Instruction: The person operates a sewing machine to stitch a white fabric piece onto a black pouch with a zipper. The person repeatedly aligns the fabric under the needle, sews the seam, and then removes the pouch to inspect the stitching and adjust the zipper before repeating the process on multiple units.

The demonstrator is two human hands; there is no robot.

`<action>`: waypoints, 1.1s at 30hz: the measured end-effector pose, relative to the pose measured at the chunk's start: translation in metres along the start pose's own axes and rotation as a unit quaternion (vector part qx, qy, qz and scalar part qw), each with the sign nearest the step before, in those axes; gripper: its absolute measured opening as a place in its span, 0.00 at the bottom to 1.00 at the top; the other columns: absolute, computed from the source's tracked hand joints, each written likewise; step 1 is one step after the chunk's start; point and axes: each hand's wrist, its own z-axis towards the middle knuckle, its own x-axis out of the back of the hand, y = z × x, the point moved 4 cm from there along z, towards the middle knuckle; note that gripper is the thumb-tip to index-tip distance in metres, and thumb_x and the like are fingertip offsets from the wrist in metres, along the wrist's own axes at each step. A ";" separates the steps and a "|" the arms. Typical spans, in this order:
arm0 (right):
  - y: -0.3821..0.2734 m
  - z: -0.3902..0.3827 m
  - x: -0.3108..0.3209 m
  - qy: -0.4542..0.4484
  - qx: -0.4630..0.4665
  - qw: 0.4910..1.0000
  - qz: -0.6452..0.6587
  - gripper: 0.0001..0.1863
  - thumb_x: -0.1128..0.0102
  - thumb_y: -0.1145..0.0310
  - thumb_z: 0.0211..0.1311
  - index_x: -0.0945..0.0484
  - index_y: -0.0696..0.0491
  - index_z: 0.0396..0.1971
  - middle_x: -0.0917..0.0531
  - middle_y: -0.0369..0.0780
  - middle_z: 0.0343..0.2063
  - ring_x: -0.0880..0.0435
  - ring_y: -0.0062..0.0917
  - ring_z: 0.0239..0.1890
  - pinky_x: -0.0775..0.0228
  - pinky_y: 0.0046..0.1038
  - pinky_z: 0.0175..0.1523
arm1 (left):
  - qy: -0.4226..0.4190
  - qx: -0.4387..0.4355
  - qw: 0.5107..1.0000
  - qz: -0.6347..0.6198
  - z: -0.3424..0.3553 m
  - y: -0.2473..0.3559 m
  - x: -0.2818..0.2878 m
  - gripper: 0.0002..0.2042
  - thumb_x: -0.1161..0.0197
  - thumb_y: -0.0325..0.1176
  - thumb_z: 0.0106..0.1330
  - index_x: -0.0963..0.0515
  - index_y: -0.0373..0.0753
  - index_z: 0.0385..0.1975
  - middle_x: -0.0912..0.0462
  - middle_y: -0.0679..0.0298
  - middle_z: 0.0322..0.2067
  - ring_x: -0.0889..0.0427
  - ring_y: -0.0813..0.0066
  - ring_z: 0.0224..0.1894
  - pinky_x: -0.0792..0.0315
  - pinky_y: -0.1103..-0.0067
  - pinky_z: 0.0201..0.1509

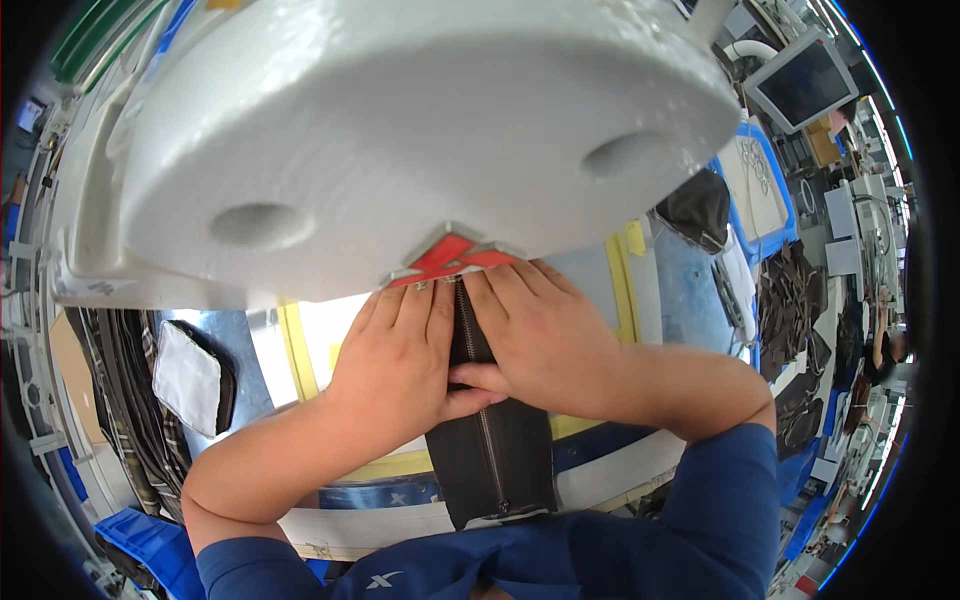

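Note:
A black fabric piece (527, 455) with a metal-toothed zipper (488, 440) down its middle runs from near my body toward the white machine head (430, 150). My left hand (392, 345) lies flat on the left of the zipper, fingers stretched forward. On the other side, my right hand (548, 345) rests flat in the same way. Both thumbs reach inward and meet over the zipper. The fingertips of both hands come up to a red emblem (458, 255) on the machine's front edge. The machine head hides the far end of the fabric and whatever is beneath it.
Yellow tape (622, 290) marks the work surface. At left are a white panel with black edging (190, 378), stacked dark strips (125, 400) and a blue crate (155, 550). To the right stand a blue-rimmed tray (760, 190), dark cut pieces (790, 310) and a screen (805, 82).

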 end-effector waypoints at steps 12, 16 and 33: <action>-0.001 0.000 0.001 -0.015 -0.005 1.000 -0.002 0.51 0.30 0.39 0.61 0.28 0.74 0.64 0.23 0.63 0.64 0.22 0.52 0.68 0.31 0.45 0.74 | 0.017 -0.015 1.000 -0.007 0.001 -0.001 0.000 0.48 0.22 0.63 0.51 0.23 0.20 0.57 0.18 0.47 0.50 0.20 0.52 0.50 0.25 0.64 0.60; 0.000 0.000 0.001 -0.018 0.000 1.000 -0.010 0.51 0.31 0.38 0.62 0.28 0.73 0.65 0.24 0.63 0.64 0.23 0.52 0.69 0.31 0.46 0.74 | 0.021 -0.016 1.000 -0.011 0.003 0.000 0.000 0.47 0.23 0.62 0.53 0.23 0.19 0.57 0.17 0.46 0.51 0.19 0.51 0.52 0.25 0.63 0.62; -0.007 0.004 0.006 0.020 0.018 0.998 -0.052 0.53 0.25 0.40 0.57 0.30 0.71 0.67 0.21 0.59 0.60 0.21 0.54 0.63 0.32 0.49 0.72 | -0.031 0.096 0.992 0.073 -0.047 -0.018 0.043 0.38 0.26 0.54 0.63 0.26 0.29 0.64 0.17 0.51 0.53 0.16 0.52 0.56 0.25 0.63 0.62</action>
